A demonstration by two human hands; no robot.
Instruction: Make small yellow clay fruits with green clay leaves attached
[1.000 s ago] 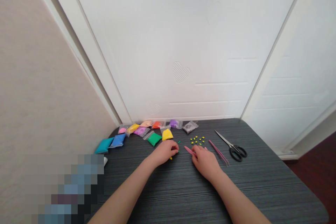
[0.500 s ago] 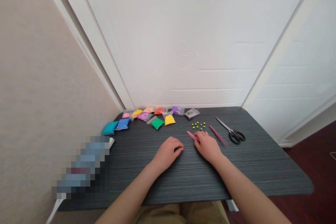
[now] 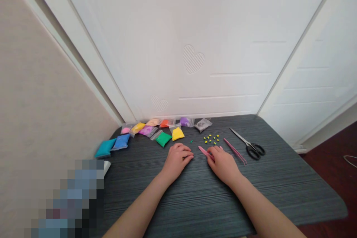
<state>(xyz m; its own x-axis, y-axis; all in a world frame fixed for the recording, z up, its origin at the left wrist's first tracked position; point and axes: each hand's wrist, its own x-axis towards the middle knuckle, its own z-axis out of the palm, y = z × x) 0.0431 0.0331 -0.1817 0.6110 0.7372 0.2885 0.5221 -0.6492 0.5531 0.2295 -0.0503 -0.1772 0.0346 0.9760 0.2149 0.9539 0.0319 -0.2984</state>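
Observation:
My left hand [image 3: 176, 160] rests low over the table, fingers curled together. A speck of yellow and green shows between its thumb and fingers, like a small clay piece. My right hand [image 3: 222, 163] is closed over a pink plastic clay knife [image 3: 203, 151], whose pointed blade sticks out to the left; the fingers hide its middle. Beyond the right hand lie several small yellow-and-green clay pieces [image 3: 210, 140] in loose rows. A tiny green bit [image 3: 191, 141] lies left of them. Pink tweezers [image 3: 234, 151] lie to the right of the right hand.
Black-handled scissors [image 3: 248, 144] lie at the right. Along the back left are several bags of coloured clay, among them a green bag [image 3: 163, 139], a yellow bag [image 3: 177, 134] and a blue bag [image 3: 121, 141]. A blurred-out object [image 3: 72, 197] stands at the left edge.
The view has tilted and moved slightly. My left hand has turned a little and its fingers have closed, with the yellow-green speck now showing. My right hand stays on the pink knife.

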